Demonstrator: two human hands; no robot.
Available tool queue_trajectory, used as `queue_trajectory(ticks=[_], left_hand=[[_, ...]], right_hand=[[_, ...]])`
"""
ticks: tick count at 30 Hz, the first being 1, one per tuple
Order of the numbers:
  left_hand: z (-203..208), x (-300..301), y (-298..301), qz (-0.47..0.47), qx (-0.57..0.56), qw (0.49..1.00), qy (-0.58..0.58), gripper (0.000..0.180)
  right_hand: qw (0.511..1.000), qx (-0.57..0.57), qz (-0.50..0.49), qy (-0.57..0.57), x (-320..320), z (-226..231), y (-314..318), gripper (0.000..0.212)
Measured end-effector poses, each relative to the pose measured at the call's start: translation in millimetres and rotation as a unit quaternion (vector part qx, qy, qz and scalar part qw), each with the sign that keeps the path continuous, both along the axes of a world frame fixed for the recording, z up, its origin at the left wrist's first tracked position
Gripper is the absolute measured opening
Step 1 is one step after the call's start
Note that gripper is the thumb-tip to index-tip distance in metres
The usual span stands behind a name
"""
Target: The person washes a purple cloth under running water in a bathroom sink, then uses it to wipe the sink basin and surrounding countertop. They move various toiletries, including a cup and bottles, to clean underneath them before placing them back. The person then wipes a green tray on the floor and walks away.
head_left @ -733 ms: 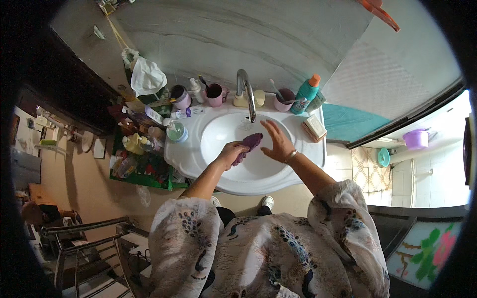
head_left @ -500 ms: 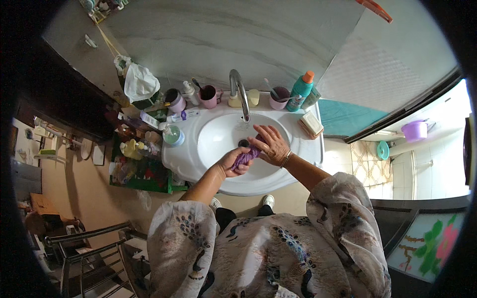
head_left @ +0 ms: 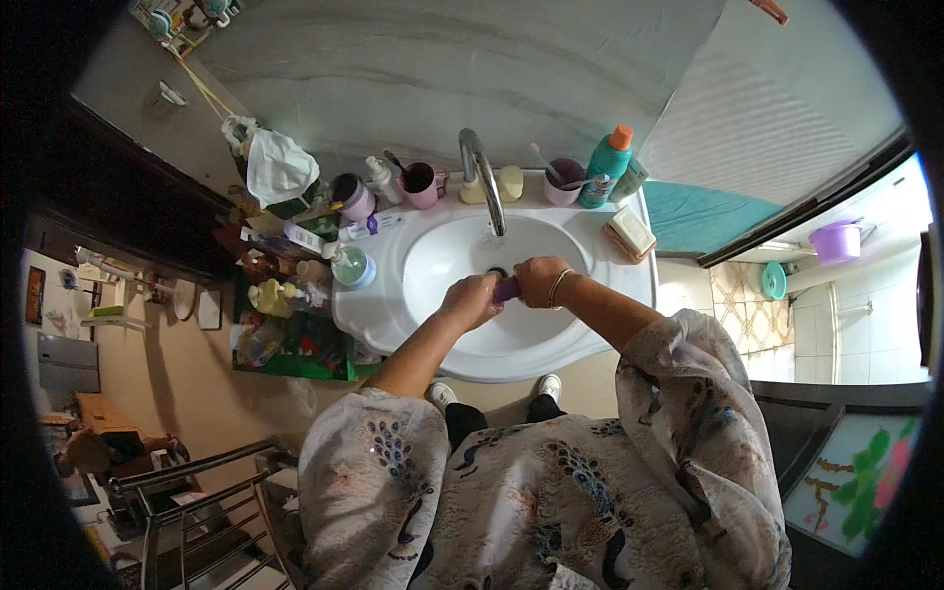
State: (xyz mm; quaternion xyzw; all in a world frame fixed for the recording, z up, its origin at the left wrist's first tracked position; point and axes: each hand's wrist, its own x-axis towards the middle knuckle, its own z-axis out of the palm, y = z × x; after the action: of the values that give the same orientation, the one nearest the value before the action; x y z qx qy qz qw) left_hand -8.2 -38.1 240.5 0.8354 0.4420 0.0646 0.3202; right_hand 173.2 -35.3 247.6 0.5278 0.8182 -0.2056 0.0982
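Over the white wash basin, both my hands close around one small purple object. My left hand grips its left end and my right hand covers its right end, a bangle on that wrist. Most of the purple object is hidden by my fingers. The curved chrome tap stands just beyond my hands, over the drain.
On the basin's back rim stand pink and purple cups, a teal bottle with an orange cap, a soap bar on a dish and several small bottles. A green basket of clutter sits left. A metal rail is lower left.
My right hand, open and spread over the purple object before, has closed on it. Both hands have drawn nearer to me, over the basin's middle.
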Motion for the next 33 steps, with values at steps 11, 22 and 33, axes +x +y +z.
queue_trajectory(ticks=[11, 22, 33], left_hand=[[-29, 7, 6, -0.03, 0.165, 0.983, 0.079, 0.016], [-70, 2, -11, 0.105, 0.021, 0.98, -0.166, 0.033], [-16, -9, -29, 0.136, -0.741, 0.514, -0.411, 0.03]], right_hand=[[0.929, -0.32, -0.163, 0.091, 0, -62, 23, 0.027], [0.93, -0.037, -0.161, 0.329, 7, -45, -15, 0.054], [0.868, 0.432, 0.158, 0.187, 32, 14, -56, 0.058]])
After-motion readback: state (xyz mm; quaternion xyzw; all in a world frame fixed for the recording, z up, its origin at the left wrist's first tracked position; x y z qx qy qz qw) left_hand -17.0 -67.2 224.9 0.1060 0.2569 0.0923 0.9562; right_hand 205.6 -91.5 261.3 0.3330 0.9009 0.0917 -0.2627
